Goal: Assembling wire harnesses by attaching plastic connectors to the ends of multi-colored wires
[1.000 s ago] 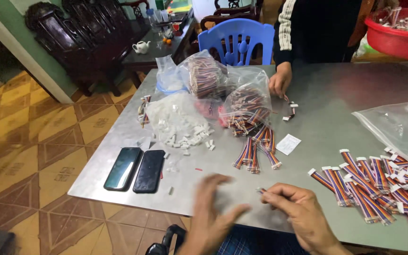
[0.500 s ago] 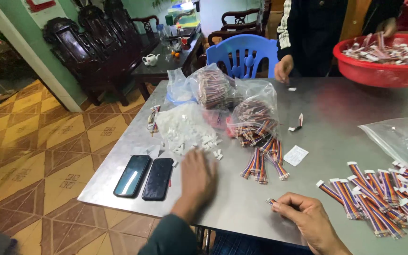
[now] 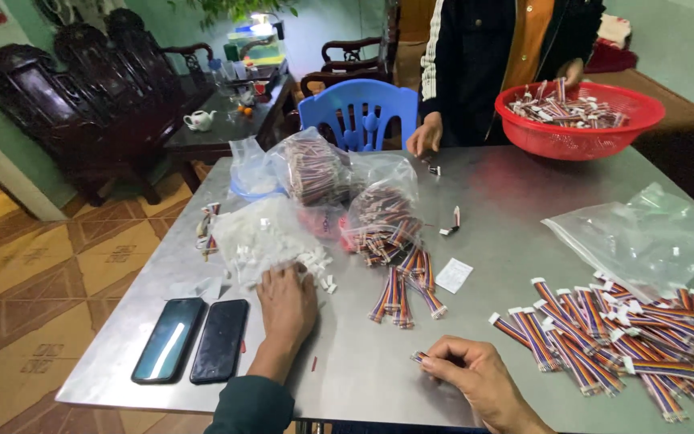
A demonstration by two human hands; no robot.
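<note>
I am resting my left hand palm down on the grey table, fingers loosely spread and touching the edge of the pile of small white connectors spilling from a clear bag. My right hand is curling near the table's front edge, fingertips pinching one end of a short striped ribbon cable. Between my hands, a little farther in, a loose bunch of cables is lying beside a white slip of paper. Two dark phones are lying side by side left of my left hand. A big heap of cables is covering the right side, below an empty clear bag. Across the table, a person is holding a red basket of cables.
</note>
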